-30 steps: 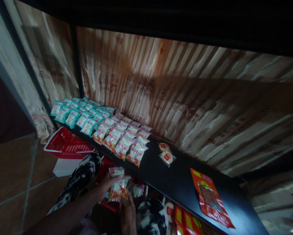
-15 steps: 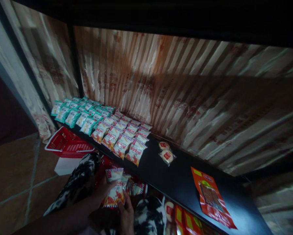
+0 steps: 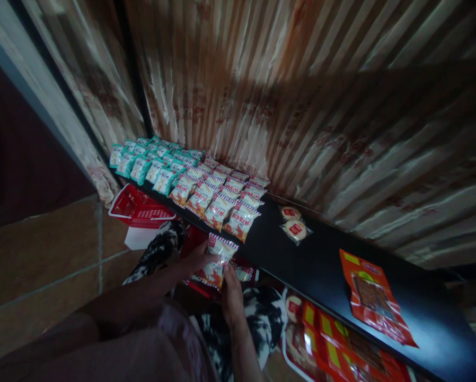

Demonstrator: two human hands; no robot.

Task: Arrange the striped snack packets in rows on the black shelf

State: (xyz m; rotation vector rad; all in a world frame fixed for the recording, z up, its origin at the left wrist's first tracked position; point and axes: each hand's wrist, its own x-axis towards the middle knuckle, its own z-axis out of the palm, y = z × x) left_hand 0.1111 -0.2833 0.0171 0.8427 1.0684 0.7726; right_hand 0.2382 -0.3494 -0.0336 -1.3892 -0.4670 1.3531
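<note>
Between my two hands is a snack bag [image 3: 220, 252] with a striped top edge and red lettering, held just in front of the shelf's edge. My left hand [image 3: 200, 258] grips its left side, and my right hand [image 3: 232, 289] closes on its lower right side. Rows of matching snack bags [image 3: 218, 207] stand on the black shelf [image 3: 270, 249] beyond my hands. To their left sit several green-and-white bags [image 3: 154, 168]. Beneath the held bag, more packets lie in a red basket [image 3: 201, 289], mostly hidden.
Two clear-wrapped round biscuits [image 3: 296, 229] and an orange packet [image 3: 375, 297] lie on the shelf's right part. An empty-looking red basket [image 3: 140, 208] stands on the tiled floor at left. Another basket [image 3: 288, 347] with orange packets is below the shelf. Corrugated sheeting [image 3: 238, 95] backs the shelf.
The camera view has tilted down and shifted left. Both hands have raised the snack bag nearer the shelf's front edge, and it has tilted. The bags on the shelf stand as before.
</note>
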